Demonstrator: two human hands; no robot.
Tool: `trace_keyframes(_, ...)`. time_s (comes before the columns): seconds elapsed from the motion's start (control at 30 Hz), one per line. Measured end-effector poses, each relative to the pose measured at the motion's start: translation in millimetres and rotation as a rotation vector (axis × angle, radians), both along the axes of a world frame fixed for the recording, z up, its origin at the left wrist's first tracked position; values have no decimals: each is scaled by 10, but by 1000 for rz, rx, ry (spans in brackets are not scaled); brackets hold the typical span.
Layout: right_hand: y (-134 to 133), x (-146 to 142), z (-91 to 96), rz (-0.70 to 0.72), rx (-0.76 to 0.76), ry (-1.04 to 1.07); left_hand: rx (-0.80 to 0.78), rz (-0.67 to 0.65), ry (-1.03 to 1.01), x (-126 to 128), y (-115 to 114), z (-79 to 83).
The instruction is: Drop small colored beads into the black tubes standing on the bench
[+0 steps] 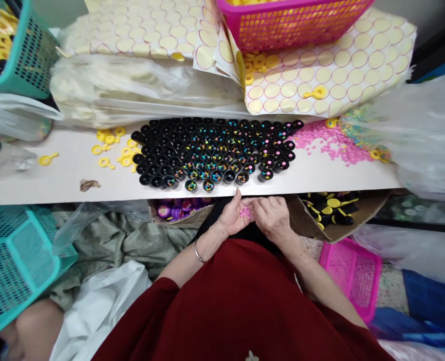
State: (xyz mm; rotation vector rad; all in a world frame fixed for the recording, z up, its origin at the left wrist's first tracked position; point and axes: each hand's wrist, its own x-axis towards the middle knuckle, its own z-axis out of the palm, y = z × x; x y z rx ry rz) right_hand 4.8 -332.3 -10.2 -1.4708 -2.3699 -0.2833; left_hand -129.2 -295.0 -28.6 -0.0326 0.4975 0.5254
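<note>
My left hand (230, 216) is cupped palm up at the table's front edge and holds several small pink pieces (246, 212) that look like candies. Curled over that palm, my right hand (273, 218) has its fingertips pressed together at the pink pieces; what is between them is hidden. Just beyond my hands stand rows of small black cups (177, 150) packed close together on the table. Many contain colourful small pieces, and some on the right contain pink ones. A heap of loose pink pieces (329, 143) is spread to the right of the cups.
Yellow ring-shaped parts (126, 155) lie left of the cups. Sticker sheets (342, 80) and a pink basket (297, 25) are at the back. Below the edge sit a box of black-and-yellow pieces (331, 210), a box of purple pieces (179, 208) and a teal basket (19, 260).
</note>
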Motion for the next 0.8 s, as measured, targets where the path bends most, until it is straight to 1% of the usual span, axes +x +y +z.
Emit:
trace_keyframes(0.1,-58,36,-58,4,17,52,0,-18,23,11,-10,-21)
trace_keyframes(0.2,-97,53,-109,-44,-12,124,-16,-8,44,22,-17,-33)
trace_keyframes(0.3,-90,58,-130,-75,17,163,-27,14,39,33,-16,-27)
trace_keyframes(0.4,-69,53,-115,-59,38,103,-27,17,27,32,-9,-19)
trace_keyframes(0.5,-63,35,-77,-1,17,14,-23,11,14,15,-3,-28)
trace_keyframes(0.57,-43,27,-38,18,10,-2,-20,17,-4,2,1,-40)
trace_keyframes(0.67,88,47,68,-17,19,16,-13,43,-51,-17,8,-56)
trace_keyframes(0.73,273,85,178,-80,24,46,-8,37,-77,-26,11,-69)
trace_keyframes(0.8,519,130,300,-140,-2,63,3,18,-89,-32,10,-86)
